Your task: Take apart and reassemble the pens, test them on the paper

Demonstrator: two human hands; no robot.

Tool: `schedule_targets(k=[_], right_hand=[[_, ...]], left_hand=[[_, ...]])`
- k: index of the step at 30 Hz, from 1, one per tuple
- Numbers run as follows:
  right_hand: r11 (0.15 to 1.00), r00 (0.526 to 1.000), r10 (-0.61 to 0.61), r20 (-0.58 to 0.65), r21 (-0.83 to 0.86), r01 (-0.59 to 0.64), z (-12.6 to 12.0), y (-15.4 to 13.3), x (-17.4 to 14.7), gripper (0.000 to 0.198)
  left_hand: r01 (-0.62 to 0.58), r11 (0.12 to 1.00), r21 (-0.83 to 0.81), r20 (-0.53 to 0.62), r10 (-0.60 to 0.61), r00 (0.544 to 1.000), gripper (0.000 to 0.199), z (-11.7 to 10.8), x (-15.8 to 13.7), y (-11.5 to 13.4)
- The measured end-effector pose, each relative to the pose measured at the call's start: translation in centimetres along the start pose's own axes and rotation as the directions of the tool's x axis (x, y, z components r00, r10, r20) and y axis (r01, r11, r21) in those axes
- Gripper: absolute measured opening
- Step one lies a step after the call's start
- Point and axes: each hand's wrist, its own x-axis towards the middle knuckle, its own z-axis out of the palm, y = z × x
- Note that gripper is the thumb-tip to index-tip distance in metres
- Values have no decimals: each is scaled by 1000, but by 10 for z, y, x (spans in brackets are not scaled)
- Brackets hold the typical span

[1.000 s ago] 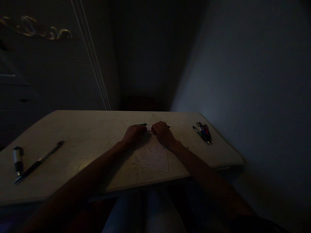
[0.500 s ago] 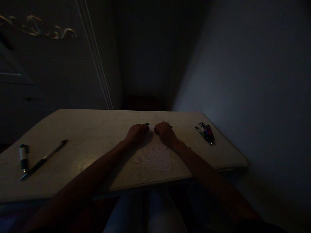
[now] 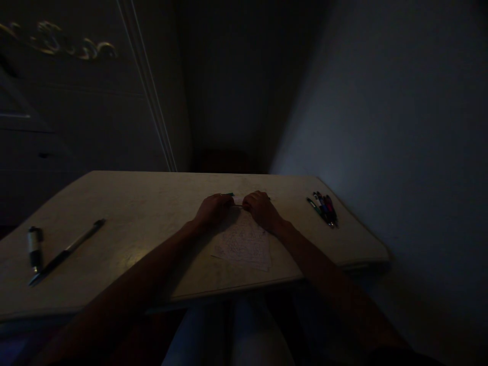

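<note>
holding thin rod (image 3: 238, 205) in both hands (image 3: 260, 209)

Right hand (image 3: 261, 211), free tabletop (image 3: 290, 201), then pens (image 3: 324, 208)

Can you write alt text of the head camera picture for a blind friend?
A person's left hand and right hand hold a thin, dark rod-like piece between them at the far end of scribbled pale paper. On the dim, pale tabletop lie a grey and black pen, left, and clustered coloured pens, right.
</note>
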Motion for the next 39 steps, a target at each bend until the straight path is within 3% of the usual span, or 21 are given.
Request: schedule_targets(k=[11, 14, 18, 24, 39], right_hand=[[994, 994, 67, -81, 92, -59, -15, 23, -5, 7], [989, 985, 114, -129, 105, -100, -19, 34, -6, 7], [981, 968, 177, -177, 111, -159, -22, 46, -8, 10], [975, 958, 212, -192, 112, -193, -25, 53, -9, 12], [976, 965, 207, -159, 99, -193, -30, 50, -7, 15]], left_hand=[[-97, 972, -214, -178, 59, 982, 35, 1, -2, -2], [-142, 970, -199, -205, 100, 974, 32, 0, -1, -4], [-192, 979, -73, -124, 182, 976, 27, 4, 0, -8], [-136, 986, 98, -34, 140, 990, 25, 7, -1, -6], [-165, 983, 85, -18, 167, 986, 30, 9, 2, -4]])
